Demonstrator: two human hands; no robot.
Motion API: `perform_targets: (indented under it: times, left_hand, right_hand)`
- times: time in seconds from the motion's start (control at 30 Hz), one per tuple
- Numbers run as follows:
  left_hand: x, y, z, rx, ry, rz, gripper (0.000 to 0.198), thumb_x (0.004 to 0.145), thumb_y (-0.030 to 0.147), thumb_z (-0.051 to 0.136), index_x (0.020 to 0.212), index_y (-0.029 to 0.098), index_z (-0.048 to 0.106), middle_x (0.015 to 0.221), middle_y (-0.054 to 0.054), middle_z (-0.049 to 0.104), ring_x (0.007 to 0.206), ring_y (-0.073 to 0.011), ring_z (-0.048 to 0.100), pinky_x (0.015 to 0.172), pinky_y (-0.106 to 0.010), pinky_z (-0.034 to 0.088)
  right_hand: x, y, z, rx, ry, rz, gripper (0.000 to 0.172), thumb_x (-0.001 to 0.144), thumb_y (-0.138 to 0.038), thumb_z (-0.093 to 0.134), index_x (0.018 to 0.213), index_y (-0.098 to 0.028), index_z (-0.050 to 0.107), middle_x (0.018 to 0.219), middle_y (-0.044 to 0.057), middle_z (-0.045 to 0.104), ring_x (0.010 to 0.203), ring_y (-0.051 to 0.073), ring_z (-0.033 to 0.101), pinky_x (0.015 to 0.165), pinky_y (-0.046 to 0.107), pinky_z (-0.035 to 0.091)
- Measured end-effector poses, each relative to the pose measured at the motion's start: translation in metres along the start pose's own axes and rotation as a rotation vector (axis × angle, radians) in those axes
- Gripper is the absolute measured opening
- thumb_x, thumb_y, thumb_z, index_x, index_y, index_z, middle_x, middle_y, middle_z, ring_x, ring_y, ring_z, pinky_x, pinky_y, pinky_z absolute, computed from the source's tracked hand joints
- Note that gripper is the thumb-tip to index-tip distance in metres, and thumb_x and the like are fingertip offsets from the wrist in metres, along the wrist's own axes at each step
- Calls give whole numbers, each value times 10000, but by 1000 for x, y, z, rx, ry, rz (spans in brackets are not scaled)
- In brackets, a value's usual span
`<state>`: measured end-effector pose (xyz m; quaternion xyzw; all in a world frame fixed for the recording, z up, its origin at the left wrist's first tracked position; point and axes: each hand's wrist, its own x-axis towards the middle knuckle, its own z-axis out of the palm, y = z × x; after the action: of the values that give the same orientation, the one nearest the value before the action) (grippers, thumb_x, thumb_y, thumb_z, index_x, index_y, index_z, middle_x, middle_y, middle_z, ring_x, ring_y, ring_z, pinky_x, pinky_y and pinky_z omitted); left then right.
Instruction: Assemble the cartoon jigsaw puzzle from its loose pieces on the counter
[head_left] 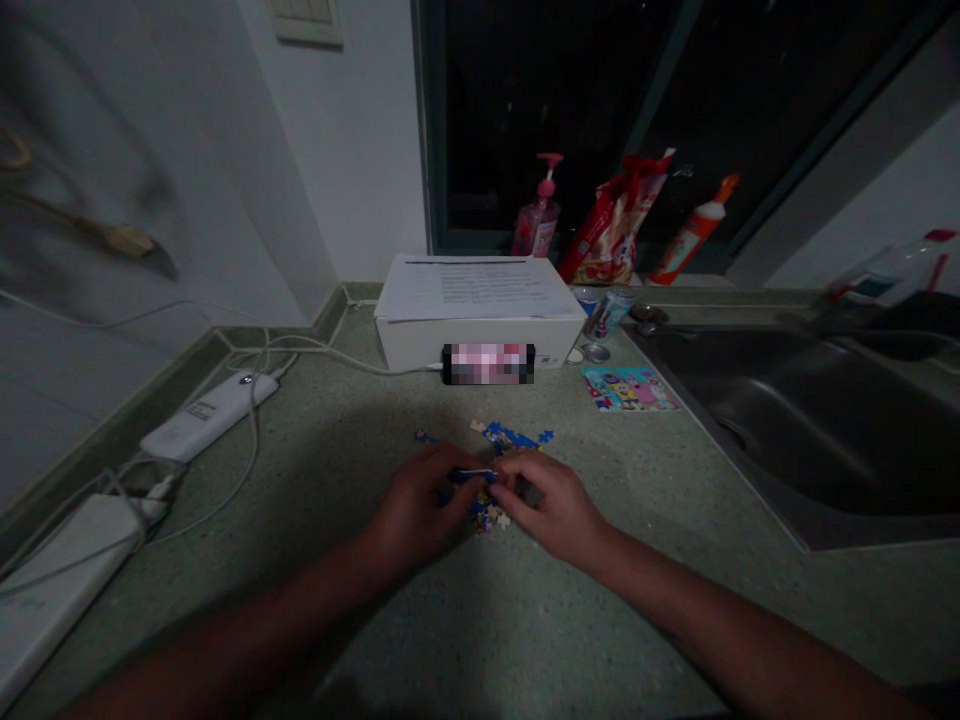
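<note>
Both hands meet above a small heap of jigsaw puzzle pieces (514,437) on the speckled countertop (480,630). My left hand (427,495) is closed, thumb and fingers pinching the left part of some dark blue puzzle pieces (474,476). From the other side my right hand (551,495) pinches the right end of the same pieces with thumb and forefinger. Whether these are joined or separate I cannot tell. Loose pieces, some blue and some pale side up, lie beyond the hands and just below them; the hands hide part of the heap.
A phone (488,364) on a cable leans against a white box (480,290). Right of it lie a colourful cartoon card (630,389) and a can (609,314), then the sink (825,430). Power strips (210,415) and cables are at left. Bottles and a red bag (615,220) stand behind.
</note>
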<state>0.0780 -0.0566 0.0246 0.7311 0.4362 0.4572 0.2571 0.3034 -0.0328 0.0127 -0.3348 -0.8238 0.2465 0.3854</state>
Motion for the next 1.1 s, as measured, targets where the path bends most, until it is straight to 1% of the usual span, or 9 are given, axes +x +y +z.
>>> perform_targets:
  times: [0.1, 0.2, 0.33, 0.43, 0.57, 0.7, 0.9, 1.0, 1.1]
  left_hand:
    - [0, 2, 0, 33, 17, 30, 102, 969, 186, 693, 998, 214, 786, 897, -40, 794, 813, -175, 747, 747, -292, 595]
    - [-1, 4, -1, 37, 5, 62, 94, 979, 183, 682, 998, 208, 770, 893, -40, 790, 810, -172, 749, 734, -281, 593]
    - [-1, 4, -1, 71, 37, 63, 84, 998, 200, 676, 994, 200, 760, 875, -39, 788, 789, -171, 750, 708, -275, 581]
    - [-2, 4, -1, 88, 37, 61, 81, 1001, 210, 685, 997, 204, 766, 889, -38, 797, 804, -173, 761, 731, -280, 586]
    - [-1, 3, 0, 68, 16, 24, 119, 1003, 202, 674, 1043, 213, 786, 916, -39, 813, 822, -174, 768, 748, -278, 599]
    - [0, 1, 1, 40, -1, -20, 156, 1016, 220, 651, 1061, 216, 800, 937, -50, 825, 838, -187, 774, 780, -306, 624]
    - [0, 3, 1, 1, -52, -82, 202, 998, 244, 651, 1125, 229, 807, 1021, -71, 840, 919, -211, 785, 852, -356, 646]
    - [-1, 2, 2, -10, -51, -105, 203, 970, 232, 666, 1115, 231, 807, 1017, -62, 837, 903, -203, 780, 829, -341, 642]
    - [-1, -2, 4, -4, -28, -133, 190, 973, 235, 651, 1083, 227, 806, 984, -58, 833, 868, -197, 776, 796, -332, 637]
  right_hand:
    - [1, 0, 0, 0, -1, -7, 67, 1010, -185, 684, 985, -233, 723, 860, 22, 764, 773, 193, 728, 733, 340, 571]
    - [1, 0, 0, 14, 11, -15, 63, 1013, -186, 694, 983, -235, 720, 877, 24, 772, 776, 189, 733, 733, 338, 572]
    - [2, 0, 2, 31, 50, -57, 62, 1015, -185, 712, 987, -239, 725, 870, 19, 776, 787, 192, 748, 749, 343, 580]
    - [2, -1, 3, 24, 62, -65, 58, 1010, -190, 730, 986, -242, 730, 876, 21, 784, 798, 197, 756, 761, 345, 586]
    - [2, 0, 2, 11, 55, -8, 59, 1004, -186, 731, 980, -240, 738, 869, 19, 785, 761, 187, 743, 738, 330, 581]
    - [3, 0, 2, 20, 62, 44, 60, 998, -196, 721, 981, -244, 753, 856, 9, 780, 753, 183, 741, 718, 316, 577]
    - [4, -2, 1, 48, 117, 129, 68, 993, -214, 710, 1012, -241, 770, 818, -4, 767, 699, 165, 716, 669, 287, 567]
    - [4, -2, 1, 56, 119, 120, 59, 992, -220, 716, 1003, -234, 772, 809, -3, 764, 688, 162, 714, 656, 280, 564]
    - [3, -2, 0, 45, 99, 86, 51, 996, -229, 723, 996, -235, 773, 799, -2, 758, 687, 163, 715, 651, 282, 559]
